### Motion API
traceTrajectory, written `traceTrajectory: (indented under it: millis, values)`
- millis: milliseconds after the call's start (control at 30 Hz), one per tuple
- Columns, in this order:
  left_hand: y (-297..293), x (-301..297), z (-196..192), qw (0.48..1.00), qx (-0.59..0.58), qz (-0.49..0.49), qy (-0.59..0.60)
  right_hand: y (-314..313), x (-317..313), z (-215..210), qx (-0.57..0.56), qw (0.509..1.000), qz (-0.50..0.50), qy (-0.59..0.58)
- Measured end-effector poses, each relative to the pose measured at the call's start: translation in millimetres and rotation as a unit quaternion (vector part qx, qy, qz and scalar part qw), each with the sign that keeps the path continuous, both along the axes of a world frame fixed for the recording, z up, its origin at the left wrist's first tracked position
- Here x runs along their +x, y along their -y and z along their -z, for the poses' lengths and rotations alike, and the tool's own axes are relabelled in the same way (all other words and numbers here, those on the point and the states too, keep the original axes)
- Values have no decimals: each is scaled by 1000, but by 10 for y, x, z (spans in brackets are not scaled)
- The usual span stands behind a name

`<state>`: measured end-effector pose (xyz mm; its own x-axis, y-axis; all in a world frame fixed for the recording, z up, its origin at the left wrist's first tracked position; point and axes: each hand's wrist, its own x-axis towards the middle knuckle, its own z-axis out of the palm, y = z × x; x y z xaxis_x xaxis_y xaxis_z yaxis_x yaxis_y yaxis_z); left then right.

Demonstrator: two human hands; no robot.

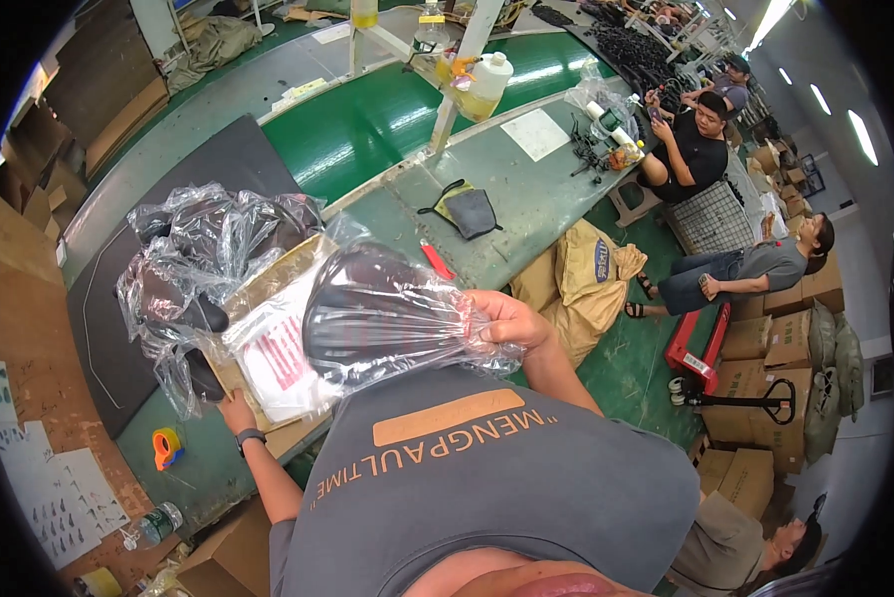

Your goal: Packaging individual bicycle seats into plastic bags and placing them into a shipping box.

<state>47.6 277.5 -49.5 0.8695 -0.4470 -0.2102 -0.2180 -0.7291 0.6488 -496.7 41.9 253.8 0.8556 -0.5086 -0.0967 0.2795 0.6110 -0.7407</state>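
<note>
My right hand (511, 323) is closed round the gathered neck of a clear plastic bag (392, 318). Inside it is a dark, smooth, rounded thing whose kind I cannot make out. The bag hangs over an open cardboard box (312, 430), where a white sheet with red print (276, 356) lies. My left hand (238, 410), with a watch on the wrist, grips the near left edge of that box. Just beyond it, more clear bags (223, 234) with dark rounded things are heaped on a dark board (99, 308).
On the green table (526, 239) lie a grey pouch (464, 211), a red-handled tool (437, 261) and a tape roll (167, 448). A post with a white bottle (490, 80) rises behind. Yellow sacks (581, 289), a red pallet jack (700, 348) and several people are at right.
</note>
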Motion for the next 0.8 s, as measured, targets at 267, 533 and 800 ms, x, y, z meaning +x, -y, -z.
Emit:
traceTrajectory:
  millis: [267, 533, 800]
  values:
    - [-52, -36, 23, 1000, -7, 11, 24, 20, 352, 130, -187, 955, -161, -167]
    - [-57, 92, 90, 1000, -18, 25, 0, -58, 871, -35, -220, 948, -216, -84]
    - [-77, 66, 92, 999, -29, 28, 26, -21, 897, -159, 67, 971, -165, 160]
